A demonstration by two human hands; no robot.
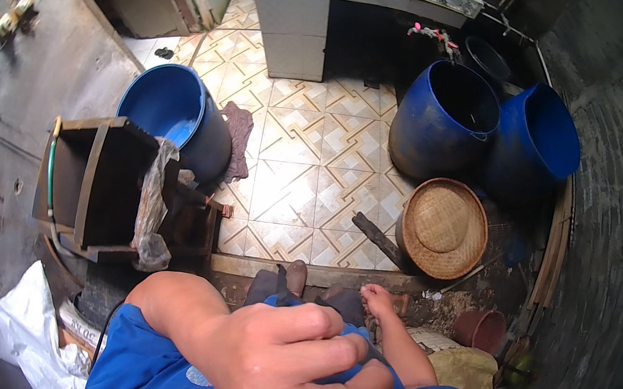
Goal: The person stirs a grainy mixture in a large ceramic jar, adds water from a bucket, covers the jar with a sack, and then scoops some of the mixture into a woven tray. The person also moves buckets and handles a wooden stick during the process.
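My left hand (306, 368) is raised close in front of my chest, over my blue shirt (156, 367). Its fingers are bent inward, and the fingertips are hidden, so what they may hold does not show. Lower down hangs my right hand (378, 300), its fingers curled in and no object visible in them. It is close to my dark trouser leg, above the raised edge of the tiled floor (285, 190). Nearest ahead of it, apart from it, are a round woven straw hat (439, 227) and a dark piece of wood (377, 238).
Two blue barrels (421, 139) stand at the right, another (209, 135) at the left. A wooden shelf (91, 185) is near left; a white sack (27, 319) lies below it. A sink counter (289, 15) is ahead. A reddish bucket (478, 329) is near right. A floor ledge (248, 268) crosses by my feet.
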